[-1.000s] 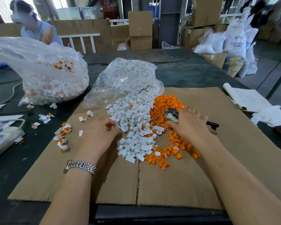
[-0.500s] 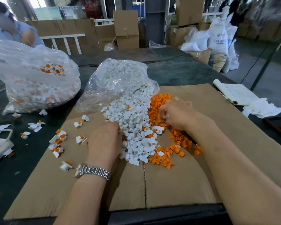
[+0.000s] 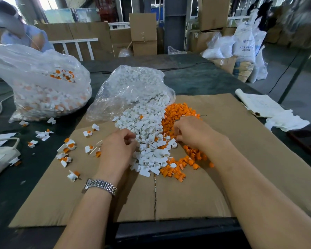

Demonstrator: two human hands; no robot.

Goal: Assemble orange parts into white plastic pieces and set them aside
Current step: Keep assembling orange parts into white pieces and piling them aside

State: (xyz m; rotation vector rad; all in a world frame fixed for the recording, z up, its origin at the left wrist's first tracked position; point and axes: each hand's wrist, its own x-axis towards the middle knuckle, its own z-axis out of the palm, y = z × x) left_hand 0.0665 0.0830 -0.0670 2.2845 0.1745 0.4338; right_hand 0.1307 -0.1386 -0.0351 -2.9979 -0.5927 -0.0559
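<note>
A heap of white plastic pieces spills from a clear bag onto the cardboard sheet. Orange parts lie along the heap's right side. My left hand is at the heap's left edge, its thumb and curled fingers pinching a white piece. My right hand lies where the white and orange piles meet, fingers curled down into them; what its fingertips hold is hidden. Several assembled white-and-orange pieces lie scattered to the left.
A large clear bag of assembled pieces stands at the left. A white cabled device lies at the left edge. Papers and a white cloth lie at the right. Another person works at the back left.
My left hand has moved right into the white heap. My right hand has shifted left to the border of the piles. The dark-handled tool seen near it earlier is out of sight.
</note>
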